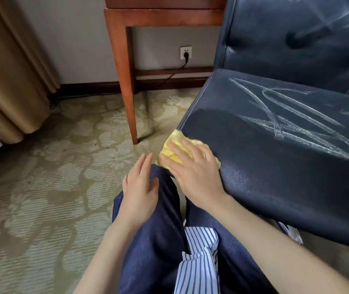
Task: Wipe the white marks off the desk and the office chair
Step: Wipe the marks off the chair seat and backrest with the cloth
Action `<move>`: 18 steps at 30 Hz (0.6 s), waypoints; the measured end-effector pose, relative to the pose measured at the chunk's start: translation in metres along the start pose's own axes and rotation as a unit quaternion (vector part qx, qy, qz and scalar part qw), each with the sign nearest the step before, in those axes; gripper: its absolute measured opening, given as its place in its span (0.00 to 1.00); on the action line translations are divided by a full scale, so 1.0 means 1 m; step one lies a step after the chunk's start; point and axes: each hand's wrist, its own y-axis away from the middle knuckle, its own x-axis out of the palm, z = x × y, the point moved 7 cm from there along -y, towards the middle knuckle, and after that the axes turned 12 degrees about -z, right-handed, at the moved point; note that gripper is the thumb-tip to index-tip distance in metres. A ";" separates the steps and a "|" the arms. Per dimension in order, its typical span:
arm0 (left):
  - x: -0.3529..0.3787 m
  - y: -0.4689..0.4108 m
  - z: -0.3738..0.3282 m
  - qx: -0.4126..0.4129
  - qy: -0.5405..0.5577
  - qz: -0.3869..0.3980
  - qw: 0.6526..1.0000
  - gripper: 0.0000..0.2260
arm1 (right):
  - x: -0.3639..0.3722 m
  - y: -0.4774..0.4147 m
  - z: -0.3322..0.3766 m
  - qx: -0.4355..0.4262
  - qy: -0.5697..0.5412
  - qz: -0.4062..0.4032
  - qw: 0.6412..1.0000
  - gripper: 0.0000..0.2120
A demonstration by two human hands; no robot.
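A dark blue leather chair [275, 158] fills the right side. White chalk-like marks [292, 115] streak the seat's far right part, and fainter smears [328, 22] cross the backrest. My right hand [192, 168] presses a yellow cloth [175, 149] flat against the seat's near left corner, fingers spread and straight. The seat beside the cloth looks dark and free of marks. My left hand [140, 185] rests flat on my left knee, holding nothing. The wooden desk [127, 81] stands behind, with only its leg and lower frame in view.
Patterned carpet [52, 187] covers the floor to the left. A tan curtain [10, 71] hangs at far left. A wall socket [186, 53] with a black plug and cable sits under the desk. My blue trousers and striped shirt fill the bottom centre.
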 end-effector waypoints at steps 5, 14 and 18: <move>0.017 -0.018 -0.039 0.064 0.005 0.034 0.997 0.24 | -0.011 0.042 -0.008 -0.114 0.012 -0.037 0.993 0.13; 0.066 -0.017 -0.049 0.134 -0.155 0.088 0.975 0.31 | -0.060 0.145 -0.092 -0.186 0.114 0.000 0.976 0.21; 0.066 -0.018 -0.045 0.150 -0.136 0.074 0.976 0.33 | -0.085 0.203 -0.137 -0.237 0.171 0.058 0.954 0.23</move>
